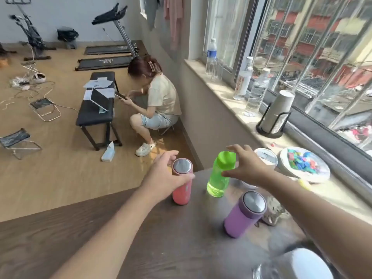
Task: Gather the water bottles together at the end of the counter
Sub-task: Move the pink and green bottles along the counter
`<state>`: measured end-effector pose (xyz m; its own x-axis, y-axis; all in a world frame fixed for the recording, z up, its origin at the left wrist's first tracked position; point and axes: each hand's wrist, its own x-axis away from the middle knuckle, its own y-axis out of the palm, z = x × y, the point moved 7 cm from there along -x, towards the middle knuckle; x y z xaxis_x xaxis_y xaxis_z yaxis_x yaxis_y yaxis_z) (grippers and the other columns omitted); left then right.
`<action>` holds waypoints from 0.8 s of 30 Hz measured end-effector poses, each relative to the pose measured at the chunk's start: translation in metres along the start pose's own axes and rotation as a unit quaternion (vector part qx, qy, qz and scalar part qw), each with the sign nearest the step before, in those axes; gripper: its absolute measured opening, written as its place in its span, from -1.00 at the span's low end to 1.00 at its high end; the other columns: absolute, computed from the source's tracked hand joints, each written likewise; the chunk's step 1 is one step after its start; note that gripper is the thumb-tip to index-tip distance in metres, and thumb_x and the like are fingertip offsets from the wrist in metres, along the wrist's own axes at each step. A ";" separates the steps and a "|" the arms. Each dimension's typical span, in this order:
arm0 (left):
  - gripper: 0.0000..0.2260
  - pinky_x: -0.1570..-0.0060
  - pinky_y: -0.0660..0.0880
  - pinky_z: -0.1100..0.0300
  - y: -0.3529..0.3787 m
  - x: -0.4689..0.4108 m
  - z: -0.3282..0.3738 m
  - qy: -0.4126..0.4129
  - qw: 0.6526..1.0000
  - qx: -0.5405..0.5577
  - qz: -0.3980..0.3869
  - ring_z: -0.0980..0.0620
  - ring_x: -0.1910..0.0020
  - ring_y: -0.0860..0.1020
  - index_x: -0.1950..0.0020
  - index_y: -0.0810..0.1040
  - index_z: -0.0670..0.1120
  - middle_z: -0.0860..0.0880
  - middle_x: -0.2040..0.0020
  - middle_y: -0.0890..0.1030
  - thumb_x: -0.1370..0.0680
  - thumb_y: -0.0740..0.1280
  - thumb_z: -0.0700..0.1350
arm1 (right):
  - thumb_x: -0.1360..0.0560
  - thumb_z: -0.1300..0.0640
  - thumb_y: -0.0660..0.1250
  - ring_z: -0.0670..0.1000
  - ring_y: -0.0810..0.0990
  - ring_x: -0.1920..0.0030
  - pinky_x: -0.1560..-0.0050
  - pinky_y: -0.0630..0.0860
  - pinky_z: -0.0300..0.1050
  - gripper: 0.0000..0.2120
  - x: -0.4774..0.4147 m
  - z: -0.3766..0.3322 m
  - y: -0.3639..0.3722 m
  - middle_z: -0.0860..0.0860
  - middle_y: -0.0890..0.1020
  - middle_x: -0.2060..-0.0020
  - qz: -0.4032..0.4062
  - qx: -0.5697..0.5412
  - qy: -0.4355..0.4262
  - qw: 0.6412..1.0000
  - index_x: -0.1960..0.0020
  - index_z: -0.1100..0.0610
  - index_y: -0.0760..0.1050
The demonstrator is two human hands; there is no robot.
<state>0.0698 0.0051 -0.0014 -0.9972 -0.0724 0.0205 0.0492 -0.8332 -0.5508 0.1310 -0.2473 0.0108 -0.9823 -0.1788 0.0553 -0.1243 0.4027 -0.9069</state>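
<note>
Three bottles stand upright at the far end of the dark wooden counter, and the green bottle in the middle serves as the marker for the rest. To its left, apart from it, stands the pink bottle with a metal lid; the left hand is wrapped round its upper body, thumb across the front just under the lid and the fingers curling behind, so much of the bottle's left side is covered. The right hand sits against the right side of the green bottle's cap, fingers spread, one reaching over the top and the thumb low by the neck; whether it truly grips or only touches cannot be told, since the cap hides the contact. Nearer the camera and to the right of the green bottle, well clear of both hands, stands the purple bottle, leaning in the wide lens. Behind the right hand, a white lidded tub is half hidden. At the bottom right corner something round, clear and white is blurred and cut off, too unclear to name. Beyond the green bottle, on the windowsill, stand clear plastic bottles.
</note>
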 end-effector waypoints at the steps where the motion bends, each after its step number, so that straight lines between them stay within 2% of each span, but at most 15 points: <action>1: -0.23 -0.35 0.45 0.13 0.007 -0.004 -0.002 -0.010 1.000 0.003 -0.010 0.10 -0.31 0.52 -0.47 0.47 0.04 0.08 -0.33 0.55 -0.31 0.65 0.09 | -0.26 -0.07 0.61 0.19 0.47 -0.19 -0.22 0.41 -0.03 -0.21 -0.004 0.004 0.005 0.18 0.48 -0.15 -0.007 -0.007 0.004 1.000 -0.40 0.08 0.40; 3: -0.20 -0.37 0.47 0.07 0.016 -0.009 -0.006 -0.020 1.000 -0.004 -0.013 0.06 -0.32 0.54 -0.46 0.48 0.04 0.06 -0.34 0.57 -0.27 0.68 0.08 | -0.26 -0.07 0.61 0.17 0.50 -0.12 -0.09 0.42 -0.07 -0.27 -0.009 0.009 0.010 0.17 0.52 -0.07 -0.010 -0.014 0.005 1.000 -0.33 0.12 0.44; 7: -0.34 -0.30 0.52 -0.04 0.021 -0.015 -0.016 -0.029 0.999 -0.016 0.010 0.00 -0.26 0.58 -0.35 0.56 0.04 0.06 -0.25 0.63 -0.28 0.67 0.01 | -0.25 -0.14 0.60 0.13 0.56 0.00 0.08 0.43 -0.05 -0.35 -0.017 0.015 0.014 0.10 0.61 0.03 -0.002 -0.043 0.010 0.999 -0.20 0.12 0.47; 11: -0.47 -0.10 0.59 0.08 0.014 -0.011 -0.017 -0.033 0.998 -0.018 0.047 0.04 -0.08 0.64 -0.16 0.65 0.06 0.14 -0.02 0.69 -0.23 0.69 0.02 | -0.24 -0.14 0.61 0.12 0.63 0.10 0.07 0.56 0.00 -0.41 -0.017 0.013 0.011 0.06 0.65 0.07 0.005 -0.091 0.014 0.996 -0.14 0.09 0.53; 14: -0.48 -0.06 0.60 0.13 0.003 0.003 -0.020 -0.030 0.996 0.005 0.084 0.05 -0.02 0.66 -0.14 0.68 0.02 0.14 0.03 0.70 -0.22 0.71 -0.03 | -0.22 -0.14 0.61 0.12 0.66 0.18 0.08 0.60 0.07 -0.46 -0.014 0.001 0.007 0.05 0.66 0.13 0.022 -0.100 0.005 0.995 -0.08 0.07 0.54; 18: -0.51 0.05 0.60 0.28 -0.040 0.036 -0.033 -0.029 0.989 0.051 0.136 0.15 0.03 0.69 -0.11 0.70 0.06 0.15 0.04 0.74 -0.22 0.71 -0.10 | -0.16 -0.17 0.58 0.04 0.67 0.24 0.17 0.61 -0.01 -0.47 -0.004 -0.042 -0.002 -0.02 0.66 0.23 0.051 -0.131 -0.017 0.990 -0.03 0.01 0.53; 21: -0.51 0.12 0.57 0.40 -0.091 0.069 -0.051 -0.043 0.981 0.071 0.174 0.21 0.08 0.70 -0.10 0.69 0.09 0.14 0.07 0.75 -0.22 0.71 -0.10 | -0.11 -0.21 0.55 -0.02 0.67 0.27 0.29 0.58 -0.10 -0.47 0.005 -0.096 0.009 -0.08 0.65 0.26 0.035 -0.147 -0.045 0.988 0.00 -0.05 0.52; 24: -0.54 0.08 0.60 0.29 -0.152 0.111 -0.082 -0.065 0.972 0.077 0.211 0.22 0.09 0.70 -0.07 0.70 0.11 0.14 0.09 0.77 -0.23 0.69 -0.13 | -0.08 -0.25 0.53 -0.04 0.66 0.27 0.27 0.62 -0.05 -0.43 0.013 -0.163 0.037 -0.09 0.63 0.23 0.006 -0.153 -0.077 0.985 -0.02 -0.09 0.51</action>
<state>-0.0532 0.1680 0.0162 -0.8711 -0.4862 -0.0693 0.4704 -0.7855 -0.4021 0.0907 -0.0881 0.0458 -0.9541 -0.2966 -0.0404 -0.1717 0.6528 -0.7378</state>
